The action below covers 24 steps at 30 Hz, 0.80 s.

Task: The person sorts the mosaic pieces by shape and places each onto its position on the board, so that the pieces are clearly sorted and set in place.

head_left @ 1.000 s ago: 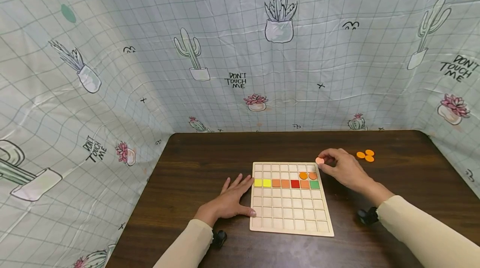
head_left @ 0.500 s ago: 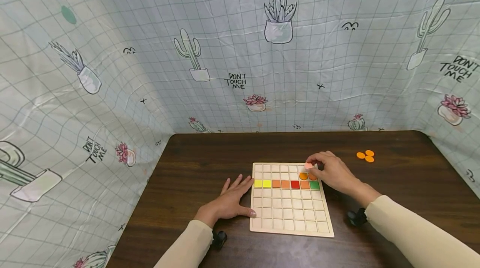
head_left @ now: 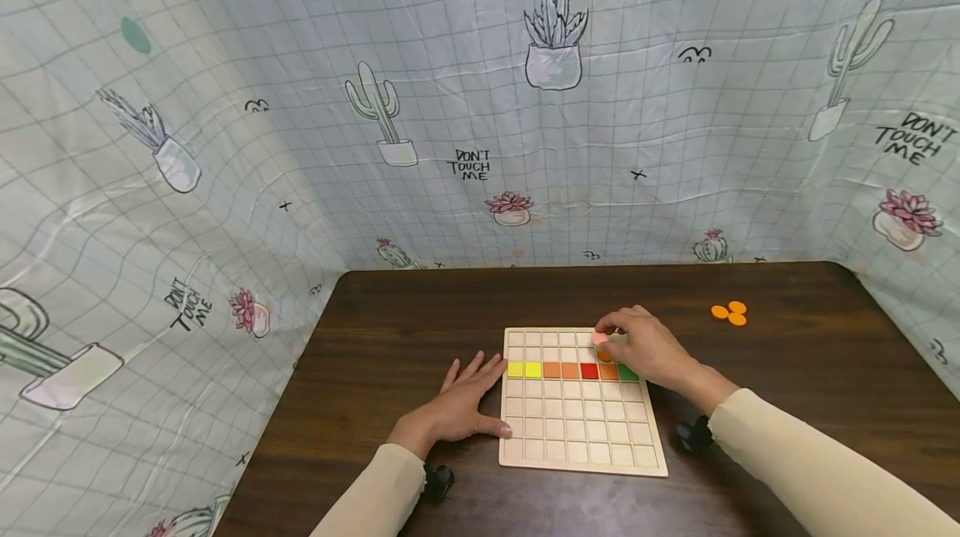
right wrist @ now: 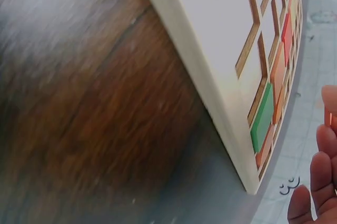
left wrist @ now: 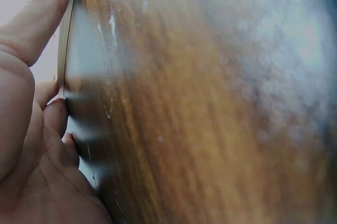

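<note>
A square wooden grid board (head_left: 566,404) lies on the table, with a row of coloured square tiles across it, from yellow tiles (head_left: 525,369) to a green tile (head_left: 628,373) at the right. My right hand (head_left: 648,351) pinches a pale pink disc (head_left: 599,338) between thumb and fingertips, close over the board's upper right cells. Just below that disc an orange disc (head_left: 604,357) shows in part. My right hand covers the board's upper right corner. My left hand (head_left: 457,405) rests with spread fingers along the board's left edge, its thumb tip on the rim.
Three orange discs (head_left: 729,313) lie together on the dark wooden table (head_left: 405,303), to the right beyond the board. A curtain (head_left: 300,145) printed with cacti hangs around the table's back and sides.
My right hand has carried the pale pink disc leftward, from outside the board's upper right corner to over its upper right cells. The left hand has stayed in place.
</note>
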{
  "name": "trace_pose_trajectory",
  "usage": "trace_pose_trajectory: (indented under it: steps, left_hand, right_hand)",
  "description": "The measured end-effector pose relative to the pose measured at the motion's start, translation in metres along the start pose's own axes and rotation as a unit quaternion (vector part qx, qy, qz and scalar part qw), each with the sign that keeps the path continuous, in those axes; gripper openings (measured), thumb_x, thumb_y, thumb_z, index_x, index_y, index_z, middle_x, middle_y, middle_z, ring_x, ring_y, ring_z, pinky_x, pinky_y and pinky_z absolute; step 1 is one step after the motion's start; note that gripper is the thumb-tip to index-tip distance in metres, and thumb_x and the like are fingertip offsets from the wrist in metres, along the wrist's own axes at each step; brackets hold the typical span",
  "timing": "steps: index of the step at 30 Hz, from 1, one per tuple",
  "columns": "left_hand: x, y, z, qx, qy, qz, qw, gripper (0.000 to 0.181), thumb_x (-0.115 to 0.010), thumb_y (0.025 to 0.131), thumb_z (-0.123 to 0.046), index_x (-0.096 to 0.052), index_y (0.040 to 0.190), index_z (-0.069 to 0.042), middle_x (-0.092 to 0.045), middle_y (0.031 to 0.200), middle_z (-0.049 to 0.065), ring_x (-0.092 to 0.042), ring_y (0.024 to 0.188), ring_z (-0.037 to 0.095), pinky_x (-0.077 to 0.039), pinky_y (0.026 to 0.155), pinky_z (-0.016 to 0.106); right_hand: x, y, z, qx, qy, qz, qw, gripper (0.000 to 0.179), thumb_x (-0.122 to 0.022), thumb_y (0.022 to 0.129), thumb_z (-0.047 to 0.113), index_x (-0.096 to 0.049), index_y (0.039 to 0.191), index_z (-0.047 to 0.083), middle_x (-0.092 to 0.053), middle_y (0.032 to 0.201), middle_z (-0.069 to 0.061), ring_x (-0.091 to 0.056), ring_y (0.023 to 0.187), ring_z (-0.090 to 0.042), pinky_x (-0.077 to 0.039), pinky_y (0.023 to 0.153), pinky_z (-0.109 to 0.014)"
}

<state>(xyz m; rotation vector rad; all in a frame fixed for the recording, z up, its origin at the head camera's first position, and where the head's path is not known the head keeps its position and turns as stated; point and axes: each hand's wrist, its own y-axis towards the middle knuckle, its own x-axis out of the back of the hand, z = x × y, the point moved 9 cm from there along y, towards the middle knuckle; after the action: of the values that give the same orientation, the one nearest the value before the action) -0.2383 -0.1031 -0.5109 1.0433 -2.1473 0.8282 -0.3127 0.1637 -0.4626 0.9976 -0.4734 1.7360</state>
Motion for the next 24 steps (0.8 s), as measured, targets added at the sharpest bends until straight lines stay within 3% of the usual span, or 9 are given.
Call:
trace_pose_trajectory:
  steps: [7, 15, 24]
  left_hand:
    - [0.000, 0.000, 0.001, 0.001, 0.000, 0.000, 1.0000, 0.103, -0.081, 0.092, -0.047, -0.021, 0.171, -0.018, -0.016, 0.178, 0.002, -0.001, 0.166, 0.027, 0.010, 0.131, 0.058]
    - [0.000, 0.000, 0.001, 0.000, -0.001, -0.001, 1.0000, 0.104, -0.081, 0.091, -0.047, -0.021, 0.171, -0.018, -0.015, 0.178, 0.001, 0.000, 0.166, 0.027, 0.010, 0.131, 0.058]
    - [-0.001, 0.000, 0.001, 0.000, -0.002, -0.001, 1.0000, 0.103, -0.081, 0.092, -0.046, -0.021, 0.171, -0.019, -0.015, 0.178, 0.001, 0.000, 0.166, 0.027, 0.011, 0.131, 0.058]
  right_hand:
    - [-0.009, 0.002, 0.005, 0.010, -0.023, 0.004, 0.9997, 0.015, -0.076, 0.099, 0.022, -0.077, 0.111, 0.013, -0.074, 0.107, -0.001, -0.058, 0.095, -0.020, -0.051, 0.078, -0.038]
    - [-0.018, 0.006, 0.011, 0.031, -0.054, 0.008, 0.9980, 0.013, -0.078, 0.097, 0.022, -0.078, 0.106, 0.014, -0.075, 0.104, 0.000, -0.060, 0.096, -0.021, -0.049, 0.091, -0.052]
    - [-0.024, 0.007, 0.015, 0.048, -0.085, 0.006, 0.9953, 0.012, -0.079, 0.096, 0.021, -0.079, 0.104, 0.012, -0.074, 0.099, 0.001, -0.059, 0.090, -0.019, -0.049, 0.085, -0.049]
